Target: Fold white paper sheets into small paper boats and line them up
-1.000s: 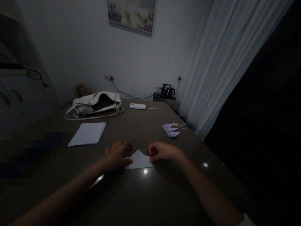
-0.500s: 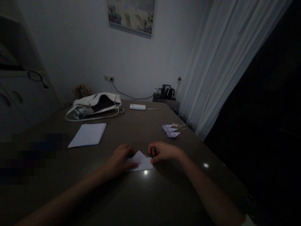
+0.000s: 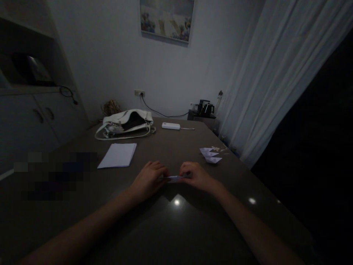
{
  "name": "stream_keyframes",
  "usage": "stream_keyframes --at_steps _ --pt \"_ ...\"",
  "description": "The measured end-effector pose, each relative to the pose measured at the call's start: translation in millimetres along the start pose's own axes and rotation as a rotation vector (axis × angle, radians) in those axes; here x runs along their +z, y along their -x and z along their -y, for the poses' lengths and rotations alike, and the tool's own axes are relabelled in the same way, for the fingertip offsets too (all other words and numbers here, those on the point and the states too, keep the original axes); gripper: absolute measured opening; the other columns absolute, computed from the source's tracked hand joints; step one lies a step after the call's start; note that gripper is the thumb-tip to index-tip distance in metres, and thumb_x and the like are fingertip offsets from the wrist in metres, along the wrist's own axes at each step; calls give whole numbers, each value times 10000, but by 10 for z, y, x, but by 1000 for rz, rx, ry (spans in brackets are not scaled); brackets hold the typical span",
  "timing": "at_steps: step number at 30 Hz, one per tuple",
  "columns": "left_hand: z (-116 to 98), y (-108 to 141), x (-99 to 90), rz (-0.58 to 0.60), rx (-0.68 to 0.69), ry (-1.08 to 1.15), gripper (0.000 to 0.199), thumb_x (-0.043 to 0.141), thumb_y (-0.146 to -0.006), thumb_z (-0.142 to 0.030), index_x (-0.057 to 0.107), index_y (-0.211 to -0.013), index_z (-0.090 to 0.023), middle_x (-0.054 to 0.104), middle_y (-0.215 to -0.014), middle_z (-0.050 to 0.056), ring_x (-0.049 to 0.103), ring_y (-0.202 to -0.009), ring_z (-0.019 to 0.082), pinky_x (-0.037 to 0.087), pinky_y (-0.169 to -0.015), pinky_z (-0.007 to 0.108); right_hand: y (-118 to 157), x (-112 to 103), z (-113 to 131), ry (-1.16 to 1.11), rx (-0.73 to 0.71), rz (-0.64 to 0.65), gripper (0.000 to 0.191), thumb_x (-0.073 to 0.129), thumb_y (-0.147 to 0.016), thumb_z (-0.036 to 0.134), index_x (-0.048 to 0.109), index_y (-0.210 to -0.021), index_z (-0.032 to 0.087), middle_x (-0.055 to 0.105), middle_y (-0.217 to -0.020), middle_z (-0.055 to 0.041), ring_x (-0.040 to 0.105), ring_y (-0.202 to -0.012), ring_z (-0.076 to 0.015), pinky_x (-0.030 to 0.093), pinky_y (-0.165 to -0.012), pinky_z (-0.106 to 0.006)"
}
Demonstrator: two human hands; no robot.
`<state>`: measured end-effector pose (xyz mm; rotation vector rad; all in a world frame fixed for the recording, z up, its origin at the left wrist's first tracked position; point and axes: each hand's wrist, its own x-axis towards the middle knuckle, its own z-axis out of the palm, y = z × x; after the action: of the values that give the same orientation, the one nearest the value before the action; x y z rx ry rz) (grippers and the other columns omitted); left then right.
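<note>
A folded sheet of white paper (image 3: 174, 178) is held just above the table, seen nearly edge-on as a thin strip. My left hand (image 3: 151, 177) pinches its left end, thumb and fingers closed together. At the right end my right hand (image 3: 196, 176) grips it the same way, fingers curled. Parts of the paper are hidden behind the fingers. To the right lie several folded paper boats (image 3: 211, 155), close together on the table.
A stack of white paper (image 3: 118, 155) lies at the left. Behind it sits a white handbag (image 3: 128, 124). A white power bank (image 3: 171, 126) with a short cable is at the back. Small pale scraps (image 3: 219, 149) lie near the right table edge, beside the curtain (image 3: 256, 81).
The folded paper, flat on the table before, is now lifted and tilted edge-on. My right hand has closed on its right end. The camera view has turned slightly left.
</note>
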<state>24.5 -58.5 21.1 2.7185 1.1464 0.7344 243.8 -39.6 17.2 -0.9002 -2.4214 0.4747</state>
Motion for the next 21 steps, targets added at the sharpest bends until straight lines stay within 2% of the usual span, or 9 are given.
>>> stream_keyframes --at_steps 3,7,11,14,17,21 --pt "0 0 13 51 44 -60 32 548 -793 -174 577 -805 -180 614 -827 13 521 -838 187 321 -736 306 7 14 5 38 -19 11 135 661 -742 286 644 -795 163 594 -771 -22 524 -723 -132 375 -662 -237" --pt "36 0 50 133 72 -77 91 555 -763 -124 585 -824 -185 611 -852 21 532 -842 188 335 -726 298 25 21 40 53 -6 107 134 655 -745 263 651 -840 169 602 -750 -15 516 -680 -121 370 -634 -226" --pt "93 14 54 220 90 -7 105 547 -784 -150 619 -844 -196 605 -859 29 550 -803 173 360 -693 263 45 14 45 31 -19 204 175 661 -738 293 665 -857 166 607 -803 -24 526 -674 -110 372 -607 -208" --pt "129 20 49 245 63 108 144 500 -844 -240 631 -848 -180 603 -852 37 556 -741 146 365 -630 223 47 13 23 16 0 230 176 635 -762 303 664 -849 152 598 -776 -20 519 -633 -98 364 -578 -196" --pt "157 10 57 258 16 194 251 448 -879 -312 618 -782 -155 601 -754 26 553 -682 133 352 -583 207 33 22 -6 17 38 218 175 604 -789 299 650 -771 131 573 -696 -9 510 -605 -98 342 -546 -193" --pt "184 -7 89 204 -101 309 185 464 -864 -313 569 -852 -162 612 -734 12 565 -649 132 357 -565 206 14 46 -34 -71 132 194 158 602 -792 291 626 -781 135 574 -653 4 521 -586 -100 347 -539 -193"
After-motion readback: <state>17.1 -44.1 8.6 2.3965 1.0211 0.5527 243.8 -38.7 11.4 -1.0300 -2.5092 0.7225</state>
